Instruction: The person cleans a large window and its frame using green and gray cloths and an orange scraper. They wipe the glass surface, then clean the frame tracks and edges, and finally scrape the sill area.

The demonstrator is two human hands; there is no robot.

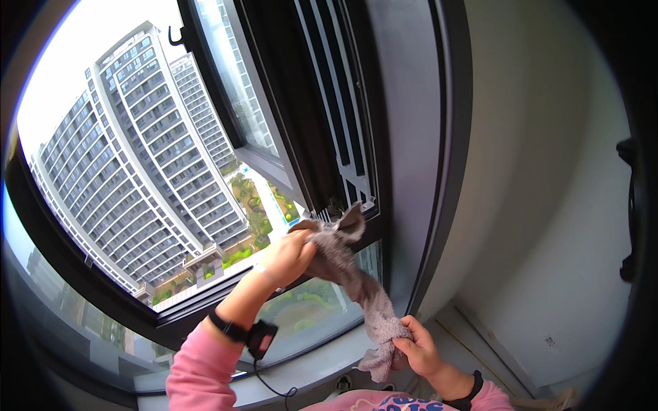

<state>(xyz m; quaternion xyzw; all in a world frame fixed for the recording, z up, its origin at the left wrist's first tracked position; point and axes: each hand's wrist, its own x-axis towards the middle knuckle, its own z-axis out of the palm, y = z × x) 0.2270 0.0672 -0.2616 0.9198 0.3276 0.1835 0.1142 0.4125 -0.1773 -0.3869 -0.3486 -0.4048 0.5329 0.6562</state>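
Note:
A greyish-pink towelling cloth (354, 277) stretches, bunched and slightly twisted, between my two hands. My left hand (290, 257) grips its upper part beside the lower corner of the open window sash (272, 169). One loose end of the cloth stands up against the dark window frame. Lower and to the right, my right hand (419, 349) pinches the cloth near its other end, which hangs below the fingers. A black strap with a small boxy device (261, 339) and a cable is on my left wrist; another black band circles my right wrist.
Around the opening runs a dark window frame (200, 313), with a fixed lower pane (308, 308) under it. Tall buildings and gardens show far below outside. A pale sill (308, 362) curves beneath the pane. To the right are a grey reveal (411, 128) and a pale wall (540, 231).

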